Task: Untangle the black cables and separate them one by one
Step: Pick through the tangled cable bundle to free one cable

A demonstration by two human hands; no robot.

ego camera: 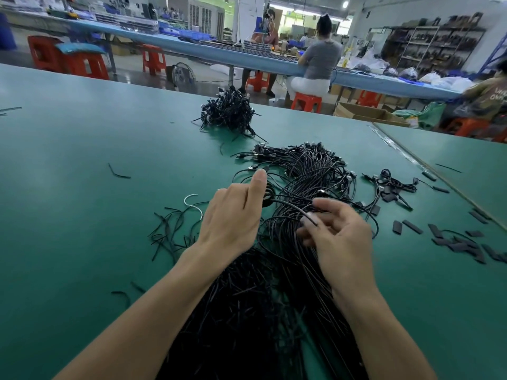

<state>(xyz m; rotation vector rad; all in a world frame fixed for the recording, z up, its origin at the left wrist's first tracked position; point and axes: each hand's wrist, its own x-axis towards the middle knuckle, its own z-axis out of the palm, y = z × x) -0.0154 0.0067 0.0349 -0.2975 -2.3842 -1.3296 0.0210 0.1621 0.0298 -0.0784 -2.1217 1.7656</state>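
Starting out on the left of the green table (82, 133), a short black offcut (118, 174) lies on its own, well away from the action. Moving in, there's a curved white tie (193, 203), and just nearer the near edge a scatter of thin black strips (170, 234), close beside the left wrist. Now the left hand (231, 218): back to the camera, thumb (259, 182) sticking up, the other fingers folded under and hidden, so I cannot tell whether it has hold of anything. A dark coil sits right against that thumb. Up towards the far edge, a separate heap of bundled cables (229, 111) stands well apart. And in the middle, the black cables (310, 171), a thick tangle running from mid-table down between both forearms to the near edge, plug ends fanned out on the far side. One strand (290, 203) arcs out of the mass, and the right hand (343, 242) has it, its fingers (307, 219) pinched narrow around it just above the tangle, though they're blurred. Further right, a small looped bundle (395, 185) rests apart from the main mass, and flat black pieces (466, 244) are strewn toward the right edge, beside the seam where the next table meets this one.
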